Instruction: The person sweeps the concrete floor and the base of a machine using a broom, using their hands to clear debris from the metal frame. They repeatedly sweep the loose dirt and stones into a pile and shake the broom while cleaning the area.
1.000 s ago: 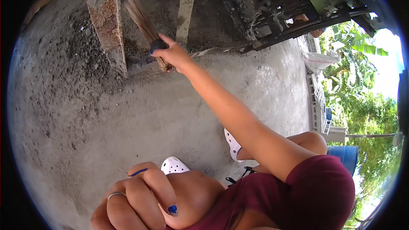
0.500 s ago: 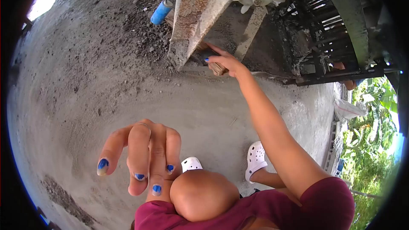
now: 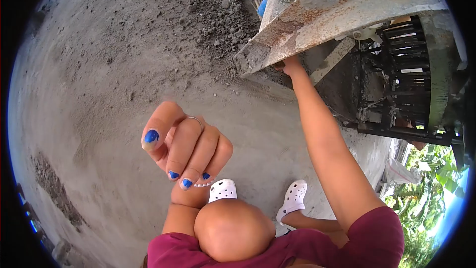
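My right hand point(image 3: 291, 65) reaches beneath a rusty, cement-stained metal sheet point(image 3: 307, 32), whose edge hides most of its fingers. A small part of a brown, wooden-looking block point(image 3: 279, 64) shows at the fingertips, and its far end is out of sight. Raised in front of my body, my left hand point(image 3: 191, 146) holds nothing I can see. Its fingers are loosely bent, with one finger apart from the others. Blue polish marks the nails, and a thin ring circles one finger.
Loose gravel point(image 3: 225, 15) and grey dust lie on the concrete floor point(image 3: 124, 84). A black slatted metal frame point(image 3: 404, 69) stands to the right, with a pale fan-like part point(image 3: 366, 33) beside it. White clogs point(image 3: 295, 196) are on my feet. Green plants point(image 3: 421, 198) grow at lower right.
My right hand has gone farther under the metal sheet with the brown block, now mostly hidden. My left hand has risen and its fingers curl more. The view has shifted.
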Action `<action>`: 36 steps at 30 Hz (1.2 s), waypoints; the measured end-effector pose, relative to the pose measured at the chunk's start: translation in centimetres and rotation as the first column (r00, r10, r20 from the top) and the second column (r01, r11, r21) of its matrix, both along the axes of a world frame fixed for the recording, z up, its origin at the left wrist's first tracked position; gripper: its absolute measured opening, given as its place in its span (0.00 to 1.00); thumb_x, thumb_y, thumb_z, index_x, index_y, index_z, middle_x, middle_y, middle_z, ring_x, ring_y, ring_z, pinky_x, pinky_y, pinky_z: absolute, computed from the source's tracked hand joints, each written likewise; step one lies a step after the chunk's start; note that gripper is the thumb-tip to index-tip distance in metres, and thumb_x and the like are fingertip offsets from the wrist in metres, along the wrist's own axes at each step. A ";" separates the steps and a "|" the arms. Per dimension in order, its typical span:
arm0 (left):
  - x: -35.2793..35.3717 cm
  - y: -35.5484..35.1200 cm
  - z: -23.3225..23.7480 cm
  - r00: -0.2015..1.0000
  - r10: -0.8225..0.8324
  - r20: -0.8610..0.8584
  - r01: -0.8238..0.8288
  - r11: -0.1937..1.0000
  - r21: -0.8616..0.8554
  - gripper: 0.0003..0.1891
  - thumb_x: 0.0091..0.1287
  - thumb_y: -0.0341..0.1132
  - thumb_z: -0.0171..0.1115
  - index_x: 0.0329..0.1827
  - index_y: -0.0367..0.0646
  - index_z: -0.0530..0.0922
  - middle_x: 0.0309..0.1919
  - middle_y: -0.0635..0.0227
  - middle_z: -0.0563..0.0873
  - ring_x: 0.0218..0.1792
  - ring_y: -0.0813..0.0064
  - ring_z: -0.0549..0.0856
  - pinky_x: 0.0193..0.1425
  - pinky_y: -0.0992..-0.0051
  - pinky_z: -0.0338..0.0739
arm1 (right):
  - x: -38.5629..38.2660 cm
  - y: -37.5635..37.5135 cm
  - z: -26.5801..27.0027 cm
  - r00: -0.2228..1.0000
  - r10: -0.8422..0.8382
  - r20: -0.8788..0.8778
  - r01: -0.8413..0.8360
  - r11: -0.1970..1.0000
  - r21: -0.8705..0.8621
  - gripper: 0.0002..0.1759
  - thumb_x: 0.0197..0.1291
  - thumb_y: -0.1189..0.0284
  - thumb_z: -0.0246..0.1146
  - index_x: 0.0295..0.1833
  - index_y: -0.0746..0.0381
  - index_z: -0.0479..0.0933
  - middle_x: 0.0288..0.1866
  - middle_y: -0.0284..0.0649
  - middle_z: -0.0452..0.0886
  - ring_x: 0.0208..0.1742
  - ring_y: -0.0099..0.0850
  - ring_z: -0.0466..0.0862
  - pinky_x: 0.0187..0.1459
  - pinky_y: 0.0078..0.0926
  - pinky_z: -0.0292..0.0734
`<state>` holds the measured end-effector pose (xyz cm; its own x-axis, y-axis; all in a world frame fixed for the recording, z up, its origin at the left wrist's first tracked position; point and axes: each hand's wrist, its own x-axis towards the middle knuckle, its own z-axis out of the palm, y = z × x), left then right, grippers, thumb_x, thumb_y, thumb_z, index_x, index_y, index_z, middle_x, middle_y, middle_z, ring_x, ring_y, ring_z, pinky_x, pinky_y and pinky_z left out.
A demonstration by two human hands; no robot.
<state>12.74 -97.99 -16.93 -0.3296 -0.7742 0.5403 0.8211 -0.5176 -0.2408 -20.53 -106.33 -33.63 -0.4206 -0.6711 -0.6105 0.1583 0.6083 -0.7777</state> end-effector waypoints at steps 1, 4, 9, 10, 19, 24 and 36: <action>0.2 -0.1 -0.2 1.000 0.010 0.005 -0.010 1.000 -0.024 0.10 0.69 0.41 0.46 0.43 0.49 0.74 0.14 0.73 0.75 0.18 0.78 0.78 0.22 0.78 0.64 | -0.9 -0.1 0.5 0.997 0.073 -0.001 -0.073 0.997 0.037 0.32 0.56 0.64 0.59 0.67 0.50 0.58 0.37 0.39 0.76 0.33 0.35 0.75 0.28 0.36 0.69; 0.3 -0.2 -1.2 1.000 0.014 -0.017 -0.014 1.000 0.002 0.07 0.69 0.40 0.45 0.40 0.52 0.72 0.16 0.74 0.76 0.20 0.78 0.78 0.26 0.78 0.69 | -2.3 1.4 3.4 0.960 0.267 -0.081 -0.260 0.962 0.087 0.32 0.53 0.67 0.61 0.66 0.52 0.62 0.37 0.38 0.76 0.33 0.33 0.76 0.30 0.35 0.69; -1.2 -0.4 -2.2 0.995 -0.061 -0.081 0.068 0.994 0.085 0.09 0.69 0.42 0.44 0.38 0.52 0.72 0.17 0.74 0.75 0.19 0.79 0.77 0.25 0.78 0.67 | 0.3 8.6 6.6 0.960 0.111 -0.258 -0.145 0.982 -0.118 0.36 0.46 0.74 0.64 0.65 0.54 0.63 0.39 0.39 0.78 0.32 0.28 0.77 0.31 0.28 0.70; -1.4 -0.5 -2.3 0.993 -0.076 -0.093 0.085 0.991 0.100 0.09 0.69 0.42 0.44 0.38 0.52 0.72 0.17 0.74 0.75 0.19 0.79 0.76 0.25 0.78 0.67 | 0.6 8.3 6.2 0.971 0.002 -0.240 -0.035 0.991 -0.133 0.37 0.45 0.73 0.65 0.65 0.53 0.63 0.39 0.39 0.78 0.32 0.28 0.77 0.30 0.28 0.70; -1.8 -0.4 -1.8 0.992 -0.123 0.009 0.121 0.987 0.108 0.06 0.67 0.39 0.48 0.37 0.51 0.74 0.14 0.76 0.73 0.17 0.81 0.76 0.22 0.79 0.64 | 0.8 5.2 5.6 0.925 0.307 -0.223 -0.293 0.951 0.095 0.42 0.43 0.72 0.67 0.67 0.53 0.60 0.44 0.41 0.78 0.34 0.31 0.79 0.34 0.26 0.73; -1.8 -0.4 -1.9 0.992 -0.126 -0.019 0.128 0.987 0.096 0.06 0.67 0.39 0.48 0.37 0.51 0.74 0.14 0.76 0.73 0.17 0.81 0.76 0.23 0.79 0.64 | -2.1 6.6 1.1 0.967 -0.097 -0.237 0.034 0.966 -0.255 0.43 0.47 0.76 0.63 0.70 0.52 0.54 0.41 0.40 0.79 0.30 0.29 0.79 0.29 0.23 0.74; -1.8 0.5 -2.1 0.988 -0.156 -0.004 0.156 0.985 0.078 0.10 0.69 0.43 0.43 0.35 0.52 0.71 0.14 0.77 0.72 0.17 0.82 0.75 0.24 0.80 0.64 | -2.2 7.4 3.2 0.740 0.362 -0.567 -0.500 0.860 -0.102 0.38 0.42 0.70 0.67 0.63 0.64 0.63 0.45 0.42 0.79 0.39 0.30 0.79 0.42 0.24 0.73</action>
